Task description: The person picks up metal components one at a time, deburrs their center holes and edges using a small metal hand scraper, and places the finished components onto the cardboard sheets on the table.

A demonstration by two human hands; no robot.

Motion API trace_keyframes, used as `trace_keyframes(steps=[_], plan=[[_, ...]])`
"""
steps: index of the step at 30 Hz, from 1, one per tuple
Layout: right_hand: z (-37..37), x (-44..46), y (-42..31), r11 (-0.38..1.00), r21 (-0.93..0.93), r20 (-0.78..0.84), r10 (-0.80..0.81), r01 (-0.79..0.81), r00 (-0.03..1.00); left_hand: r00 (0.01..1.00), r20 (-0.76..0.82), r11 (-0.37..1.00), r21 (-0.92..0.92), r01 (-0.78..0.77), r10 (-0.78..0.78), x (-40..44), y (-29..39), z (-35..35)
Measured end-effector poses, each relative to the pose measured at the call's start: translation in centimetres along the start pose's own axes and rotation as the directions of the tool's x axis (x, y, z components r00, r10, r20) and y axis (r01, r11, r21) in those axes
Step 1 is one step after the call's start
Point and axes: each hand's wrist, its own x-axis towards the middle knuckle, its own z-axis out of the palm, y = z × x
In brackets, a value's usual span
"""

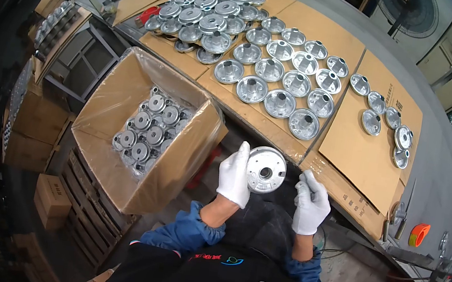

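Observation:
My left hand, in a white glove, grips a round silvery metal casting by its left edge. The casting's flat face, with a dark center hole and several small holes, is turned up toward me. To the right of the casting, apart from it, is my gloved right hand, its fingers curled together. Whatever may be between those fingertips is too small to make out. Similar castings stand in rows on the cardboard-covered table just beyond my hands, hub side up.
At the left, an open carton lined with clear plastic holds more castings. Stacked castings fill the table's far left. Flat cardboard covers part of the table. An orange tape roll lies right; a fan stands behind.

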Motion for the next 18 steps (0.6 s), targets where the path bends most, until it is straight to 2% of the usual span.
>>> trace_keyframes(steps=[2, 3, 5, 7, 10, 11, 13, 15, 18], plan=[[0.1, -0.2, -0.2, 0.982, -0.119, 0.048, -0.14, 0.145, 0.989, 1.0, 0.013, 1.0, 0.008, -0.016, 0.016, 0.0, 0.1, 0.0], [0.3, -0.3, -0.6, 0.983, -0.115, 0.049, -0.14, 0.145, 0.989, 1.0, 0.011, 1.0, 0.01, -0.019, 0.019, 0.0, 0.1, -0.1], [0.6, -0.4, -1.3, 0.924, -0.187, 0.127, -0.312, 0.332, 0.941, 1.0, 0.02, 1.0, -0.002, -0.012, 0.013, 0.0, 0.0, -0.1], [0.8, -0.7, -1.8, 0.896, -0.244, 0.154, -0.341, 0.37, 0.927, 1.0, 0.022, 1.0, 0.016, -0.018, 0.018, 0.0, -0.1, -0.1], [1.1, -0.6, -1.3, 0.702, -0.363, 0.291, -0.539, 0.613, 0.79, 0.999, 0.035, 1.0, 0.016, -0.005, 0.005, -0.2, -0.3, 0.0], [1.2, -0.5, -1.2, 0.703, -0.364, 0.289, -0.539, 0.612, 0.791, 0.999, 0.046, 1.0, 0.001, 0.012, -0.012, -0.3, -0.4, 0.1], [1.6, 0.0, -1.4, 0.544, -0.48, 0.365, -0.589, 0.688, 0.721, 0.996, 0.075, 0.998, 0.033, 0.044, -0.046, -0.7, -0.6, 0.3], [1.9, 0.9, -1.7, 0.562, -0.446, 0.342, -0.612, 0.696, 0.713, 0.984, 0.12, 0.985, 0.128, 0.119, -0.135, -0.9, -1.4, 0.1], [1.2, 1.3, -1.3, 0.518, -0.437, 0.452, -0.58, 0.735, 0.677, 0.977, 0.134, 0.979, 0.141, 0.146, -0.165, -0.4, -1.7, -0.2]])
